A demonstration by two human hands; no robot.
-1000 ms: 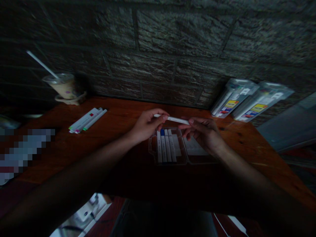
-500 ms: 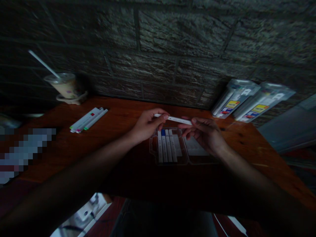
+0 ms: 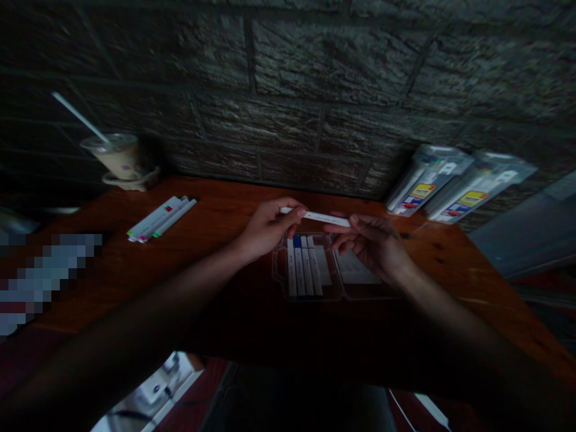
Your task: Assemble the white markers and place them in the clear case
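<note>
A white marker is held almost level between my two hands, above an open clear plastic case. My left hand pinches its left end between thumb and fingers. At the other end, my right hand grips it with thumb and forefinger, the other fingers curled below. Below the hands, several white markers lie side by side in the left half of the case, one with a blue band near its top. Part of the case's right half is covered by my right hand.
Loose white markers lie in a pile on the wooden table to the left. Behind them stands a lidded drink cup with a straw, in a holder. Two closed marker cases lean against the stone wall at right.
The marker seems to have turned slightly about its length, as its printing shows differently. Both hands keep nearly the same place and grip.
</note>
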